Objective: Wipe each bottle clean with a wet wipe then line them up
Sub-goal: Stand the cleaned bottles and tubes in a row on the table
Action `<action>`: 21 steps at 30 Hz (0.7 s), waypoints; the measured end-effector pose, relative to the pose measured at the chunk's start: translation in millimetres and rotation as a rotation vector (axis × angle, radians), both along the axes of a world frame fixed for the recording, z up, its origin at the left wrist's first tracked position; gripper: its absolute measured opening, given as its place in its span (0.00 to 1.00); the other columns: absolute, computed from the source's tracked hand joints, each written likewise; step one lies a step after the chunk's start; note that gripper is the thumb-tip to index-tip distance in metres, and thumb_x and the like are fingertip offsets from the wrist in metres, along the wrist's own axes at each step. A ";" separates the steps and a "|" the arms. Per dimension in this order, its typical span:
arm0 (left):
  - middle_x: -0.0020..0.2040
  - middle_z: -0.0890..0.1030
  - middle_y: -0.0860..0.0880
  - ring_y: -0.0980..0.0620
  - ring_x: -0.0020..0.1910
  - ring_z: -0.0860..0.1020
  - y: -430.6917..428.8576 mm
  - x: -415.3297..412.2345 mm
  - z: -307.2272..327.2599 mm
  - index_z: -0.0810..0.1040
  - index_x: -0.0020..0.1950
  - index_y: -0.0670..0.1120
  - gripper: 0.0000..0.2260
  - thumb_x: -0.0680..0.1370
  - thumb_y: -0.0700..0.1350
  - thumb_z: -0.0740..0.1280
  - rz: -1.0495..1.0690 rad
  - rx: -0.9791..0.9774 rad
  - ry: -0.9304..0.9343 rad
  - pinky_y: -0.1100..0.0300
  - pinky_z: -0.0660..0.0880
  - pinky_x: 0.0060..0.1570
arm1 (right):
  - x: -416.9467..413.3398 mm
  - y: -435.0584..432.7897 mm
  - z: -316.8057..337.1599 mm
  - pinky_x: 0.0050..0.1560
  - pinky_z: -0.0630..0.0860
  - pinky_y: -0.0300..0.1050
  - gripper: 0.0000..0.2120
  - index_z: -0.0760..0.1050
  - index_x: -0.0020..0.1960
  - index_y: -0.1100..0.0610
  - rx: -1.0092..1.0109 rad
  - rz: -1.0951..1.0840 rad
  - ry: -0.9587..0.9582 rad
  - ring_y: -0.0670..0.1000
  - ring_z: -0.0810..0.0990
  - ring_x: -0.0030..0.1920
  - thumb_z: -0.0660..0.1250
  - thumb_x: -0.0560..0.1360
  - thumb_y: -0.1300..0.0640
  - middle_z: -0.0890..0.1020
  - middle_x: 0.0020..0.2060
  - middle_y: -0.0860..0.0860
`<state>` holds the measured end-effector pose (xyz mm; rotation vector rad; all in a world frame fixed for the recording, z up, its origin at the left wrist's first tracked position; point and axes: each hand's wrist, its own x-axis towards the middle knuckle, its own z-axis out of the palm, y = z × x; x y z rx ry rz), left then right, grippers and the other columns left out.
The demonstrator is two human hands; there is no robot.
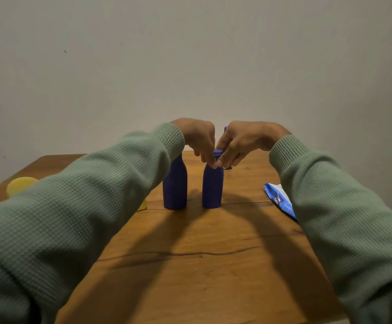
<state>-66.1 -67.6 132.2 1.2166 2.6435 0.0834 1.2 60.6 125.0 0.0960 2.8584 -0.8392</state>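
Two dark blue bottles stand upright side by side on the wooden table (213, 265). My left hand (199, 136) and my right hand (239, 142) both pinch the neck of the right bottle (212, 188), just under its cap. The left bottle (175, 185) stands free beside it, its top hidden behind my left sleeve. A third blue bottle (225, 129) shows only as slivers behind my right hand. The blue wet-wipe pack (279, 199) lies at the right, partly under my right sleeve. No wipe shows in either hand.
A yellow object (21, 184) sits at the table's left edge, and another yellow piece (142, 205) peeks out under my left forearm. A plain wall rises right behind the table's far edge.
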 end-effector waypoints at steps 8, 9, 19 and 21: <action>0.45 0.85 0.48 0.52 0.46 0.82 0.1 -41.0 15.0 0.83 0.53 0.42 0.12 0.72 0.45 0.74 0.021 0.157 0.003 0.56 0.77 0.53 | -32.0 7.6 8.7 0.46 0.82 0.45 0.13 0.80 0.54 0.62 -0.060 -0.014 0.164 0.50 0.85 0.43 0.73 0.70 0.60 0.85 0.43 0.55; 0.45 0.85 0.47 0.51 0.47 0.82 1.9 -47.8 18.1 0.83 0.54 0.41 0.12 0.73 0.44 0.74 0.021 0.171 0.008 0.56 0.77 0.53 | -39.0 9.0 10.0 0.46 0.82 0.44 0.14 0.80 0.55 0.62 -0.063 -0.018 0.193 0.50 0.85 0.43 0.73 0.70 0.60 0.85 0.43 0.55; 0.45 0.83 0.45 0.51 0.42 0.80 26.0 -121.9 9.7 0.82 0.56 0.39 0.11 0.74 0.40 0.72 0.075 0.214 0.082 0.63 0.76 0.41 | -112.8 22.8 -8.1 0.48 0.81 0.45 0.14 0.78 0.58 0.63 -0.046 -0.062 0.322 0.51 0.83 0.45 0.71 0.73 0.61 0.84 0.45 0.55; 0.45 0.82 0.45 0.51 0.42 0.79 29.7 -132.9 5.4 0.81 0.57 0.39 0.12 0.74 0.40 0.72 0.081 0.204 0.079 0.63 0.76 0.40 | -122.7 25.1 -14.3 0.48 0.81 0.45 0.14 0.78 0.58 0.62 -0.049 -0.076 0.336 0.51 0.82 0.45 0.70 0.73 0.61 0.83 0.45 0.55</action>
